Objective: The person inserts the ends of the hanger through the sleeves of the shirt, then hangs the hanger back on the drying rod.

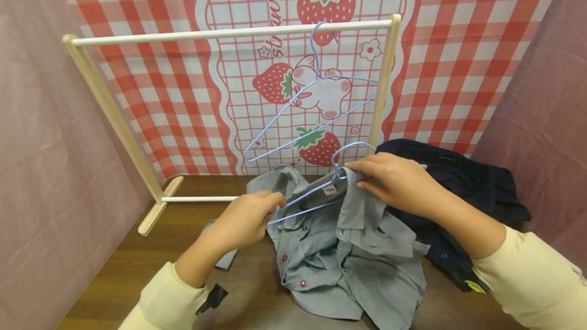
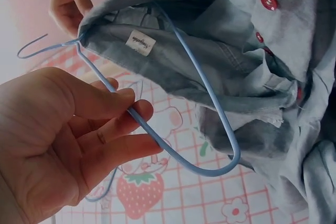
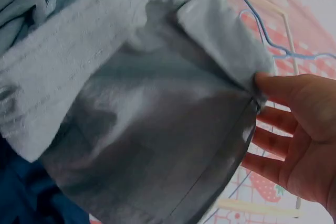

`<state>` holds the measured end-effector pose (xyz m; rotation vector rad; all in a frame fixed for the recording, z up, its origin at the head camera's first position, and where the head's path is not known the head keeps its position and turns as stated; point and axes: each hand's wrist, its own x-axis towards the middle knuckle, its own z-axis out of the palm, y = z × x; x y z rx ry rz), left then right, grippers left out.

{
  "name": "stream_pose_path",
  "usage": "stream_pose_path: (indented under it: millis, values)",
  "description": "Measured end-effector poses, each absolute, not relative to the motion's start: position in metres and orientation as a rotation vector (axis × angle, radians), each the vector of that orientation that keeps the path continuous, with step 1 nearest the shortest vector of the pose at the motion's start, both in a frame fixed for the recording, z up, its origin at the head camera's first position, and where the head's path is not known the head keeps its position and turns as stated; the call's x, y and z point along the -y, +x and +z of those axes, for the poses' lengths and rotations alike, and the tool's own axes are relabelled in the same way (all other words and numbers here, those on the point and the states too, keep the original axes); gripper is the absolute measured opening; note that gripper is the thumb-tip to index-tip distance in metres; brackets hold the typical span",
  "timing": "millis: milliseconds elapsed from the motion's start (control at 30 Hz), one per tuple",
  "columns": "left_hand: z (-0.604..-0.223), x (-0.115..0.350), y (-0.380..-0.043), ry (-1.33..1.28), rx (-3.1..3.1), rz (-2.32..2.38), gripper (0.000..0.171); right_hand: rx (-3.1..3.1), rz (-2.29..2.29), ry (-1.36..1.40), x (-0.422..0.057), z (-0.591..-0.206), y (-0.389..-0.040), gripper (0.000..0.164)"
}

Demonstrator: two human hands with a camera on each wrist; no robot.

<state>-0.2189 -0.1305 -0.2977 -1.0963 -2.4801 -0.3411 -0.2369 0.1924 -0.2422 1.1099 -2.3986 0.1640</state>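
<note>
A grey shirt (image 1: 380, 274) with red buttons (image 1: 285, 258) lies bunched at the table's front, its collar raised. My left hand (image 1: 249, 215) pinches one arm of a light blue hanger (image 2: 210, 172) between thumb and fingers. That hanger's other end goes inside the shirt's neck, beside a white label (image 2: 140, 43), and is hidden by cloth. The collar is pinched by my right hand (image 1: 403, 182), thumb on one side and fingers on the other, close to the hanger's hook. In the right wrist view, the shirt's cloth (image 3: 157, 129) hangs from that hand (image 3: 310, 135).
Behind stands a rack with a white top bar (image 1: 183, 36) and wooden posts (image 1: 116, 116). A second blue hanger (image 1: 316, 60) hangs from it at the right. A dark navy garment (image 1: 490, 192) lies on the right; a small black item (image 1: 214, 297) is near my left sleeve.
</note>
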Motion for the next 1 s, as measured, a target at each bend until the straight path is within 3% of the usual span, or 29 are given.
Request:
stream_pose_path:
  millis: [167, 500, 733, 1000]
  values:
    - [-0.296, 0.125, -0.219, -1.118, 2.475, -0.332, 0.028, 2.367, 0.225, 1.127, -0.19, -0.245, -0.238, 0.029]
    - [-0.292, 0.124, -0.225, -1.218, 2.437, -0.425, 0.028, 2.282, 0.193, 1.068, -0.196, -0.243, -0.242, 0.028]
    - [-0.292, 0.136, -0.235, -1.255, 2.52, -0.842, 0.015, 2.301, 0.251, 1.043, -0.211, -0.242, -0.247, 0.028]
    - [-0.322, 0.141, -0.258, -1.021, 2.565, -1.382, 0.012, 2.302, 0.287, 1.063, -0.219, -0.241, -0.25, 0.03]
